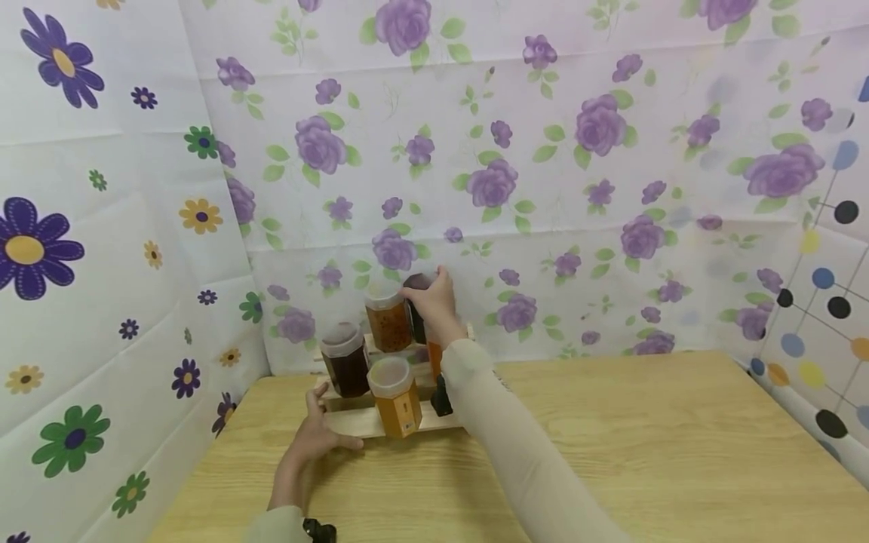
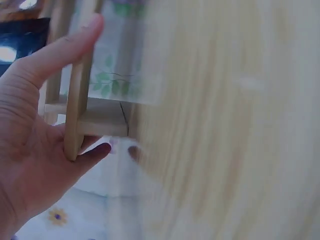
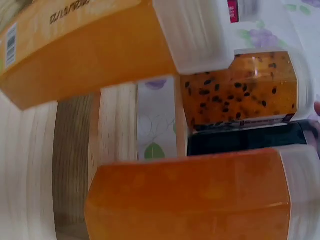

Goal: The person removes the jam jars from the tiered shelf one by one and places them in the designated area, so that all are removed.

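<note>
A stepped wooden rack [image 1: 360,424] holds several clear-lidded jars by the back wall. My left hand [image 1: 316,436] grips the rack's left end, thumb and fingers on opposite sides of the wood [image 2: 80,110]. At the upper right, my right hand [image 1: 437,302] holds a dark jar [image 1: 417,323] around its top; its fingers are mostly out of the right wrist view. Beside that jar is an amber jar with black seeds [image 3: 230,95]. An orange jar [image 3: 195,200] sits in front, partly hidden by my right arm. A yellow-orange jar [image 1: 399,413] stands on the front step.
Another dark jar [image 1: 348,369] stands on the rack's left side, close to my left hand. A flowered cloth wall [image 1: 543,188] rises right behind the rack. The wooden table [image 1: 611,437] extends to the right and front. Another patterned cloth [image 1: 122,302] borders the left.
</note>
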{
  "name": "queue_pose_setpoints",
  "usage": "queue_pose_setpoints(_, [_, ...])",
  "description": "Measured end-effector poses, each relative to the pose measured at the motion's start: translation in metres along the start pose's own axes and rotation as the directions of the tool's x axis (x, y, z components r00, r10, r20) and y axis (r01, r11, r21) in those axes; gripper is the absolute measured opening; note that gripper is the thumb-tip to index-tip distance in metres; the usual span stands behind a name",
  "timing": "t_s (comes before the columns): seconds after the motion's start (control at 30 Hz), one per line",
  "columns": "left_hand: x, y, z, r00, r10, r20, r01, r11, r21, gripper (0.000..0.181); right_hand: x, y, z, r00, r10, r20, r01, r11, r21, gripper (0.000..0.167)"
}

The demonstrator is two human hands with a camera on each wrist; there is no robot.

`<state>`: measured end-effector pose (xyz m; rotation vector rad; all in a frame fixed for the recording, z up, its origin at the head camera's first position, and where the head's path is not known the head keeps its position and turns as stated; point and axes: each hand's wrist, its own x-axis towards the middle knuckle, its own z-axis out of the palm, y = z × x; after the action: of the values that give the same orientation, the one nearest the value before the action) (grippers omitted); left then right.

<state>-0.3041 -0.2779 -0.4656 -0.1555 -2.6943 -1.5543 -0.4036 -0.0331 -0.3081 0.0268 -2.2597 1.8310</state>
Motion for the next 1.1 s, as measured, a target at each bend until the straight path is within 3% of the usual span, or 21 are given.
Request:
queue_pose_setpoints(0.2, [0.000,-0.002,0.009,0.998,-0.014,-0.062,0.008,0.994,-0.107,0.123,0.000,-0.001,-0.003,0.999,0.001,-0.036,-0.001,1.000,-0.022,0.089])
queue_pose_setpoints(0.33, [0.000,-0.002,0.014,0.996,-0.007,-0.085,-0.004,0.992,-0.129,0.124,0.001,-0.002,-0.005,0.999,0.007,-0.043,-0.008,1.000,-0.015,0.085])
queue_pose_setpoints(0.57, [-0.002,-0.004,0.015,0.988,-0.057,-0.144,0.033,0.986,-0.162,0.126,0.003,-0.004,-0.002,1.000,0.014,-0.021,-0.015,0.998,-0.064,0.085])
queue_pose_setpoints(0.83, [-0.011,-0.009,0.016,0.986,-0.064,-0.151,0.035,0.981,-0.191,0.126,-0.003,0.005,0.003,0.999,-0.015,-0.046,0.010,0.994,-0.109,0.083])
queue_pose_setpoints(1.1, [-0.001,-0.011,0.012,0.989,-0.008,-0.146,-0.015,0.988,-0.156,0.121,0.003,0.001,-0.004,0.999,-0.038,-0.016,0.036,0.988,-0.150,0.079])
